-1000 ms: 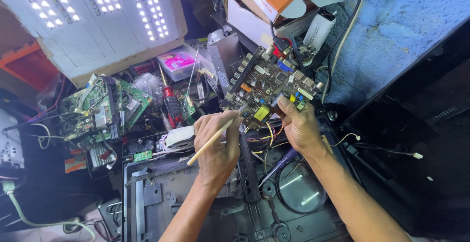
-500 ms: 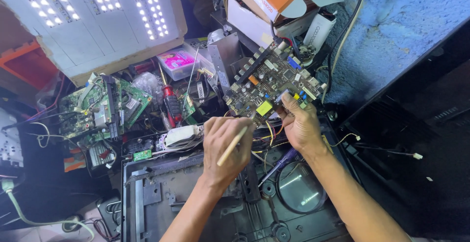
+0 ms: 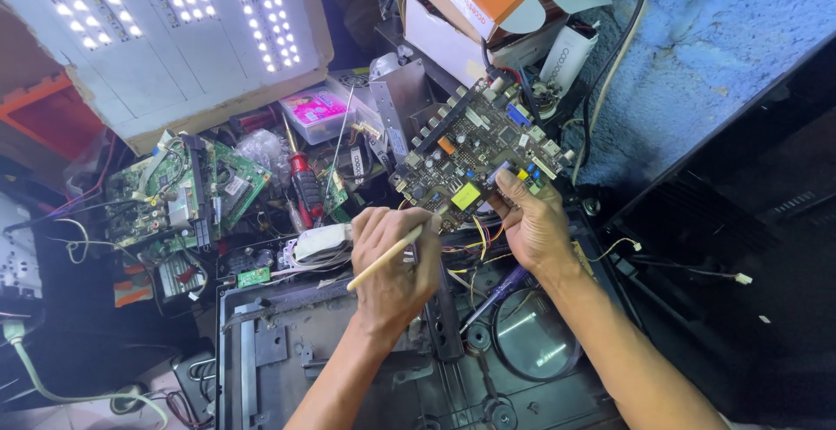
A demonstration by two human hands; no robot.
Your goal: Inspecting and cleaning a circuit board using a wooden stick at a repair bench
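Left hand clenched round a pale wooden stick, now drawn in close under the near edge of the dark circuit board, knuckles curled tighter than a second ago, when the stick slanted out long and low to the left. Right hand gripping the board's lower right edge, thumb up beside the yellow component, board tilted up over the black chassis much as before. Stick's tip hidden behind the fingers, so contact with the board impossible to confirm. Seemingly a shift from reaching in to working at one spot along that edge. Off to the left, untouched: green boards, red-handled screwdriver, lit LED panel.
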